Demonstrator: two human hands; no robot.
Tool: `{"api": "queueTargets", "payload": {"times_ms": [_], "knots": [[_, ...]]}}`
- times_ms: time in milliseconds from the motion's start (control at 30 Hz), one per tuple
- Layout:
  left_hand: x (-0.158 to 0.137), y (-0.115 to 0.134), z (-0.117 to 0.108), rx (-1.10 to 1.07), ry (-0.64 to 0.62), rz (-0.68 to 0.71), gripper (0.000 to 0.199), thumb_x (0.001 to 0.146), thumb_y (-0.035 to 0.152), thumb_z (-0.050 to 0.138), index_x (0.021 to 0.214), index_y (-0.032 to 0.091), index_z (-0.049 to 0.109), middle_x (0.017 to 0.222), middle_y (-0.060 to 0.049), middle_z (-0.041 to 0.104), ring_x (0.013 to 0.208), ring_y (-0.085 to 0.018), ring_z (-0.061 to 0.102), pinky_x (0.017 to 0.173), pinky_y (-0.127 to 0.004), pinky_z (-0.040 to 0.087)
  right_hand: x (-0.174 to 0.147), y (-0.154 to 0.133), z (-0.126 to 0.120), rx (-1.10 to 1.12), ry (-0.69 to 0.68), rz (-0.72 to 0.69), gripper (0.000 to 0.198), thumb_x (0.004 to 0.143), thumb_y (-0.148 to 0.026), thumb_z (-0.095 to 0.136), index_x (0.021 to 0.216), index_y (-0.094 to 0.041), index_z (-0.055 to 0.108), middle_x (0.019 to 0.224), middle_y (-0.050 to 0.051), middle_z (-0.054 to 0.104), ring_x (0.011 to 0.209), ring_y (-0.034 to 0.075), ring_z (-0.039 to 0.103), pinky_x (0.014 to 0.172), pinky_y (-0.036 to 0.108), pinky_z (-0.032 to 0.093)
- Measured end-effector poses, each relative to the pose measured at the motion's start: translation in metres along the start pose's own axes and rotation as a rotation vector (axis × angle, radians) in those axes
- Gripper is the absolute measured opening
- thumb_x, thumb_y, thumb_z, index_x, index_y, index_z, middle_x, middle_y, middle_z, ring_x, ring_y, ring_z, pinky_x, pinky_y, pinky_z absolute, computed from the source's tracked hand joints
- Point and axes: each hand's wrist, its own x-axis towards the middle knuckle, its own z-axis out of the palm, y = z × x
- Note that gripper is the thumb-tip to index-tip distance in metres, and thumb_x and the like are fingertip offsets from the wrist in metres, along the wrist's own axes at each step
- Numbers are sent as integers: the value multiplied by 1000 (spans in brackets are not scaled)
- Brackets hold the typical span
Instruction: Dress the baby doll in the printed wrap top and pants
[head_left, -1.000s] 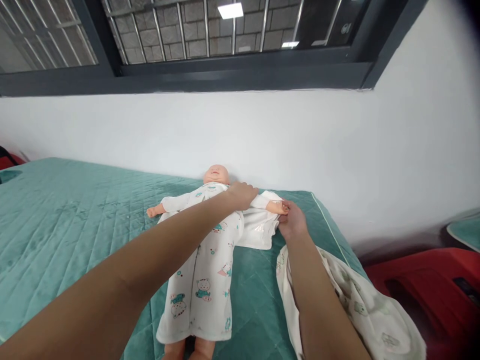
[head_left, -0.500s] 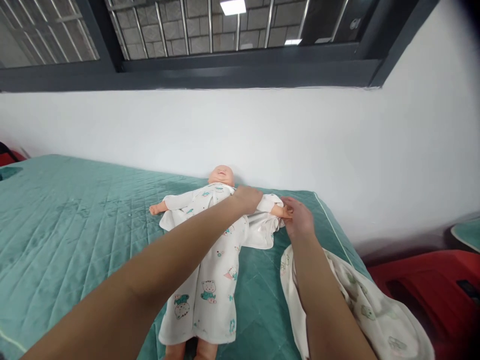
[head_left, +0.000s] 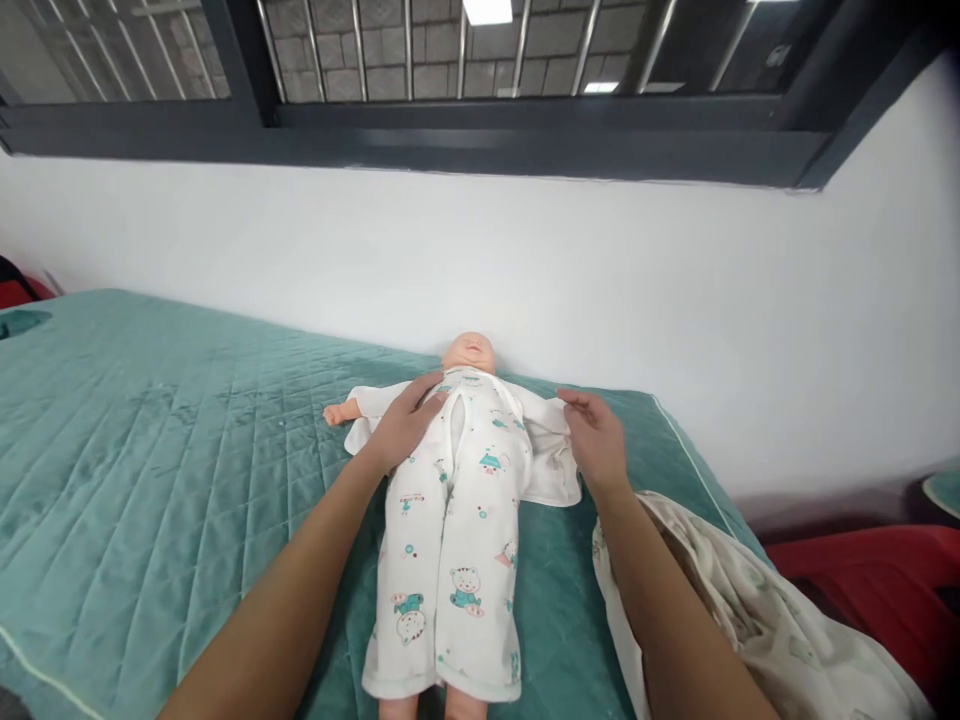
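Observation:
A baby doll point(head_left: 470, 352) lies on its back, arms spread, in a white garment point(head_left: 480, 520) printed with cartoon animals. My left hand point(head_left: 409, 425) rests on the upper chest at its left side, fingers stretched out and holding nothing. At the end of the sleeve point(head_left: 544, 408) on the right, my right hand point(head_left: 598, 437) is closed on the cuff. The doll's hand on that side is hidden behind my fingers. On the other side, the doll's bare hand point(head_left: 341, 411) pokes out of its sleeve. A loose white flap point(head_left: 555, 485) spreads below the right sleeve.
Green quilted bedding point(head_left: 187, 450) covers the surface under the doll. A crumpled printed cloth point(head_left: 787, 620) lies under my right forearm. Behind stands a white wall point(head_left: 375, 260) below a dark window frame point(head_left: 525, 140). A red chair point(head_left: 885, 580) is at the right edge.
My left hand has moved from the right shoulder across to the chest's left side and opened. My right hand stays by the right cuff; the doll's hand there is now out of sight.

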Motion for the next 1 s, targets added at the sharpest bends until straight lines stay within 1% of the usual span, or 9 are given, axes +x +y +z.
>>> {"api": "queueTargets", "payload": {"times_ms": [133, 300, 400, 500, 600, 700, 800, 900, 1000], "knots": [[3, -13, -2, -112, -36, -36, 46, 93, 45, 50, 134, 25, 54, 149, -4, 49, 138, -22, 44, 118, -35, 31, -1, 1, 4, -252, -27, 13, 29, 81, -32, 52, 103, -22, 69, 109, 5, 71, 99, 22, 64, 96, 41, 45], [7, -20, -3, -209, -97, -54, 56, 90, 51, 57, 140, 28, 48, 155, -4, 41, 141, -24, 40, 117, -37, 34, -11, -7, 8, -442, -47, -116, 34, 84, -32, 47, 109, -21, 67, 117, 8, 69, 111, 25, 59, 103, 44, 40], [7, -19, -5, -252, -96, -81, 57, 87, 50, 61, 138, 27, 49, 153, -5, 43, 140, -24, 41, 115, -36, 36, -20, -18, 18, -405, -39, -136, 35, 85, -35, 49, 110, -21, 66, 119, 8, 68, 114, 25, 58, 105, 45, 39], [9, -18, -8, -264, -119, -61, 54, 85, 49, 64, 133, 26, 53, 147, -6, 50, 134, -24, 47, 112, -35, 39, -23, -36, 37, -278, -56, -50, 34, 85, -40, 52, 108, -21, 67, 117, 7, 68, 112, 24, 58, 105, 44, 39], [11, -18, -8, -260, -113, -20, 51, 83, 44, 68, 128, 24, 57, 139, -7, 56, 128, -23, 52, 109, -34, 41, -20, -58, 59, -158, -137, 61, 40, 86, -47, 54, 113, -21, 66, 120, 7, 68, 112, 24, 59, 103, 43, 41], [11, -20, -7, -296, -114, 23, 47, 82, 38, 70, 125, 21, 58, 132, -7, 61, 123, -22, 55, 106, -32, 43, -18, -75, 74, -134, -284, 71, 47, 85, -54, 59, 122, -25, 63, 130, 5, 63, 121, 25, 55, 107, 43, 38], [9, -22, -3, -325, -104, 56, 44, 81, 35, 70, 121, 21, 58, 128, -6, 63, 119, -21, 58, 103, -32, 44, -21, -80, 75, -134, -368, 44, 55, 82, -53, 65, 129, -27, 58, 138, 5, 58, 129, 25, 50, 112, 42, 34], [6, -22, 0, -289, -83, 71, 38, 80, 32, 70, 115, 21, 61, 123, -4, 66, 115, -21, 60, 102, -32, 45, -26, -75, 68, -116, -385, 70, 61, 80, -51, 68, 134, -27, 53, 140, 5, 56, 131, 25, 48, 113, 41, 34], [3, -18, 0, -256, -55, 99, 31, 79, 27, 70, 108, 20, 63, 116, -3, 68, 111, -20, 61, 100, -30, 45, -28, -70, 64, -112, -406, 76, 61, 80, -50, 68, 133, -27, 51, 138, 5, 56, 129, 24, 49, 112, 41, 35]]}}
